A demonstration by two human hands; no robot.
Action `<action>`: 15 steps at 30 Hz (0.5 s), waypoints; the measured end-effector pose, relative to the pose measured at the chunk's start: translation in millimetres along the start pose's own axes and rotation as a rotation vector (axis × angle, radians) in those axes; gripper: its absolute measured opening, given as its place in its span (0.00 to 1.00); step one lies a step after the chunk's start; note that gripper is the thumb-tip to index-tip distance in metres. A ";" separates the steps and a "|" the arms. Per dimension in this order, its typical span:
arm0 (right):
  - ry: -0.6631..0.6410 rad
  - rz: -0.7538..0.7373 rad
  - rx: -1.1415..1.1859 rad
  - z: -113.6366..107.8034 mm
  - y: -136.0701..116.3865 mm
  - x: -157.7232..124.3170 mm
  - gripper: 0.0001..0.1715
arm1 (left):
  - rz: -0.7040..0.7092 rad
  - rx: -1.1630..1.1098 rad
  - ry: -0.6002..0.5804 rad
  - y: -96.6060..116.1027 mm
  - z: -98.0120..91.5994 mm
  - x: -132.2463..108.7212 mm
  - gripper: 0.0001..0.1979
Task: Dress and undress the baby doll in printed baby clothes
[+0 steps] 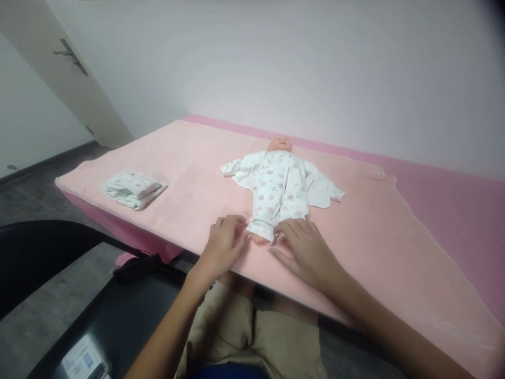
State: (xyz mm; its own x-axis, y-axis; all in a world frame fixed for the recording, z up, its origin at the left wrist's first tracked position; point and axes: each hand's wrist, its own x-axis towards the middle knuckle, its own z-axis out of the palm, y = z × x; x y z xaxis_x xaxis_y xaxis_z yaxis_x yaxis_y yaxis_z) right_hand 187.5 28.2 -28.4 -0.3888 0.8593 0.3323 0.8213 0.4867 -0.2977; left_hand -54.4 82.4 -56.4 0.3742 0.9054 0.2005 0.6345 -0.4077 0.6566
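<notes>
A baby doll [279, 143] lies on its back on a pink blanket [189, 173], its head toward the wall. It wears a white printed top [268, 171] with both sleeves spread out, and white printed pants [266, 205]. One foot [259, 238] shows below a pant cuff [260, 228]; the other is hidden behind my right hand. At the left side of that cuff is my left hand [226, 242], fingers curved and thumb apart. My right hand [302, 247] rests at the cuff's right side, thumb spread from the fingers. Neither hand visibly grips the cloth.
A folded stack of printed baby clothes [134, 188] lies on the blanket at the left. Pink cover [445, 195] shows along the wall side. Below the table's near edge are a black chair [51, 247] and a dark surface holding a white labelled item [84, 358]. A door [79, 79] stands far left.
</notes>
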 end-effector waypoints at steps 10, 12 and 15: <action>0.108 0.131 0.051 39.0 3.6 -0.7 0.09 | 0.030 0.107 0.075 -9.4 26.7 3.1 0.06; 0.090 0.124 0.068 38.5 1.5 -2.0 0.06 | 0.035 0.089 0.100 -8.0 27.5 -0.1 0.04; 0.124 0.122 0.075 37.4 -0.9 -7.9 0.04 | 0.045 0.081 0.171 -4.3 26.3 -10.5 0.05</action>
State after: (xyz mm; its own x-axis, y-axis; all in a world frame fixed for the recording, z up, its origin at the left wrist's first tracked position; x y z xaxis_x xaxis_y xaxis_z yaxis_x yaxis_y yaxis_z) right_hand 174.3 26.8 -64.2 -0.2299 0.8891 0.3959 0.8241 0.3942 -0.4067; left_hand -43.3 71.5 -80.5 0.2879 0.8901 0.3534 0.6748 -0.4504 0.5846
